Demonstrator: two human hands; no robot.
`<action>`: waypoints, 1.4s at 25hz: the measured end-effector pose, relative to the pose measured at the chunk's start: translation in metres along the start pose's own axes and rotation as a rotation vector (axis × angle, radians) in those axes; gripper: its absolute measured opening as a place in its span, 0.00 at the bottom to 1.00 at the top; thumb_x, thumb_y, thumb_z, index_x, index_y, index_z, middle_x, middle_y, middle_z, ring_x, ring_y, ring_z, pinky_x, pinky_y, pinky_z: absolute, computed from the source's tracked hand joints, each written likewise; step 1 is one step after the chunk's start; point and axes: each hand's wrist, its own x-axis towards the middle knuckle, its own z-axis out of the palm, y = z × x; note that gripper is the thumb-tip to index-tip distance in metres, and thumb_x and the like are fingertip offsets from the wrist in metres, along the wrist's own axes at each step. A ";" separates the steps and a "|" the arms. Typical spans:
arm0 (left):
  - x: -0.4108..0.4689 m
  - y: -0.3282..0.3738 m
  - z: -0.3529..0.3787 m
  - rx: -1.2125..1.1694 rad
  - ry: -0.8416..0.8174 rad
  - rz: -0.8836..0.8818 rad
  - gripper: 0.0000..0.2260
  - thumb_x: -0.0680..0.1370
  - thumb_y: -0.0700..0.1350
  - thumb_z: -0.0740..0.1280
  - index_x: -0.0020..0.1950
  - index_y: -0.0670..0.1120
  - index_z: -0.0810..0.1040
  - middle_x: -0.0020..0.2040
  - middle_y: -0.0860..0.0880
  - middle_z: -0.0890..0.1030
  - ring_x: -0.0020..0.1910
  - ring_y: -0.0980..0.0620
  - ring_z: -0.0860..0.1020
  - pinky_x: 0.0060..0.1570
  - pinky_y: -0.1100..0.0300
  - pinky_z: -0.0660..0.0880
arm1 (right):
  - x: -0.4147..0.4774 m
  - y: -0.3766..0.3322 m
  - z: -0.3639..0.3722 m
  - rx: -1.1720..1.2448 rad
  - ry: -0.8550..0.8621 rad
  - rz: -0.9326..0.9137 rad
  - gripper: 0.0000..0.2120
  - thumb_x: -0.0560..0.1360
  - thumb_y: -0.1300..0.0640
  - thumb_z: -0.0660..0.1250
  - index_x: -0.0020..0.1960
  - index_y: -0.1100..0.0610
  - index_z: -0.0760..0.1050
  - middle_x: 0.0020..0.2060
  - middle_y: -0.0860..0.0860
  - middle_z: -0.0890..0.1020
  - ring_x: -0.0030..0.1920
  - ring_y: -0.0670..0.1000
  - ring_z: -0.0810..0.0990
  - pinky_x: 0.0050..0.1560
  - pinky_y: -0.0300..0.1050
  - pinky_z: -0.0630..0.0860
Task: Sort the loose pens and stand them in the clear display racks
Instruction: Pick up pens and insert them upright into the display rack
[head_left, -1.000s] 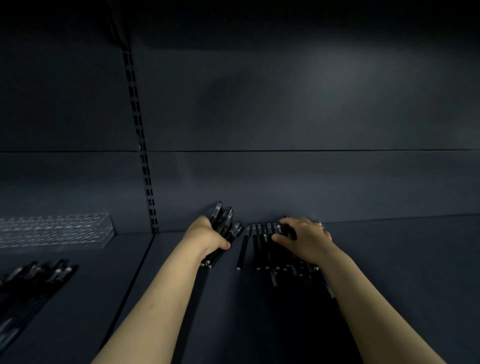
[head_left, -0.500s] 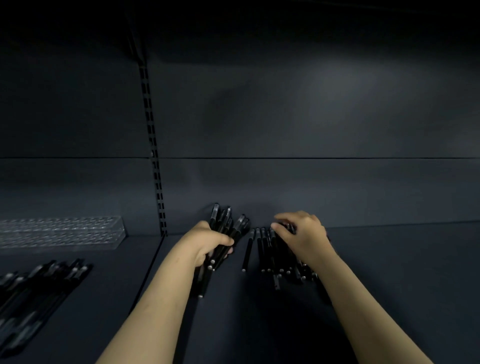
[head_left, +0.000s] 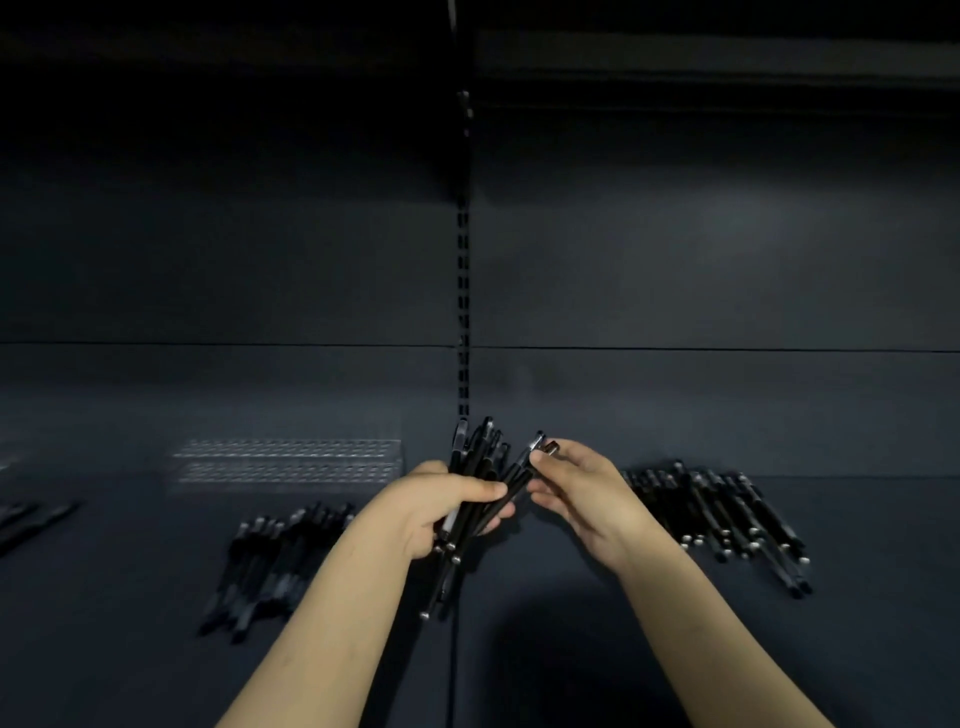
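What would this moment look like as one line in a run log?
left hand: grip on pen bundle | right hand: pinching one pen from bundle | clear rack: empty, left | loose pens: on shelf

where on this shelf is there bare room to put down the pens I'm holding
Bare shelf lies in front of your hands, between the left pile of pens and the right pile. More lies right of that pile. The strip between the clear rack and the left pile is tight.
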 end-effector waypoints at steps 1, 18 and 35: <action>-0.010 0.000 -0.017 -0.007 0.014 0.008 0.12 0.73 0.34 0.72 0.55 0.33 0.78 0.44 0.36 0.85 0.41 0.46 0.85 0.39 0.58 0.82 | -0.005 0.001 0.019 0.036 -0.012 -0.016 0.03 0.78 0.61 0.66 0.51 0.56 0.77 0.42 0.53 0.79 0.38 0.46 0.79 0.42 0.38 0.79; -0.162 0.008 -0.317 -0.109 0.322 0.224 0.07 0.76 0.33 0.69 0.54 0.39 0.78 0.45 0.45 0.86 0.44 0.48 0.85 0.38 0.58 0.80 | -0.042 0.016 0.330 0.114 0.036 -0.058 0.08 0.78 0.63 0.66 0.54 0.53 0.70 0.39 0.55 0.82 0.32 0.47 0.75 0.29 0.36 0.73; -0.138 0.029 -0.512 -0.244 0.477 0.212 0.06 0.79 0.35 0.66 0.54 0.36 0.78 0.50 0.42 0.85 0.45 0.44 0.85 0.37 0.55 0.83 | 0.072 0.080 0.526 -0.207 -0.097 0.105 0.07 0.76 0.64 0.67 0.51 0.55 0.73 0.38 0.55 0.79 0.28 0.49 0.73 0.25 0.38 0.73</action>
